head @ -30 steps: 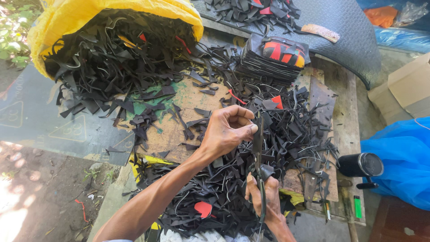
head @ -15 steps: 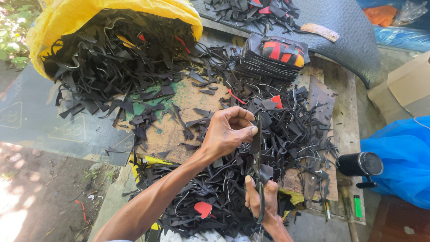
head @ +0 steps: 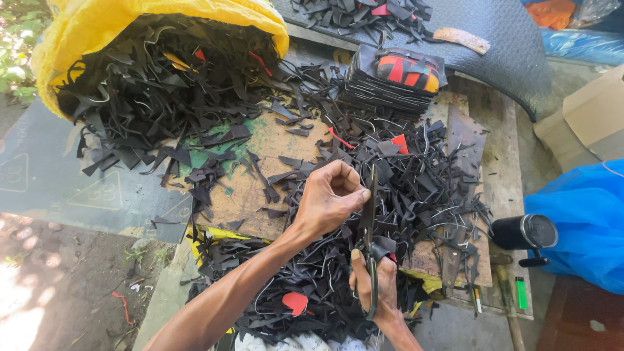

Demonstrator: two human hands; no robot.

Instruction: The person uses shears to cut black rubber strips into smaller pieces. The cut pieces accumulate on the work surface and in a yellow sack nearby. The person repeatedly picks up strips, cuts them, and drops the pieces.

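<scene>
My left hand [head: 330, 198] pinches a thin black strip [head: 370, 201] of rubber-like material, held upright. My right hand [head: 376, 281] grips a pair of scissors [head: 370, 257] whose blades point up along that strip. Both hands hover over a heap of black offcuts [head: 416, 195] spread on a worn brown board [head: 260, 188]. Whether the blades are touching the strip I cannot tell.
A yellow sack [head: 110, 32] spills black scraps at the upper left. A stack of cut black, red and yellow pieces [head: 396, 78] stands behind. A black cylinder [head: 523, 232], green lighter [head: 522, 293], blue plastic sheet [head: 585, 221] and cardboard box [head: 595, 114] lie to the right.
My left hand has shifted slightly left and down with the strip. The scissors stay upright in my right hand, in nearly the same place.
</scene>
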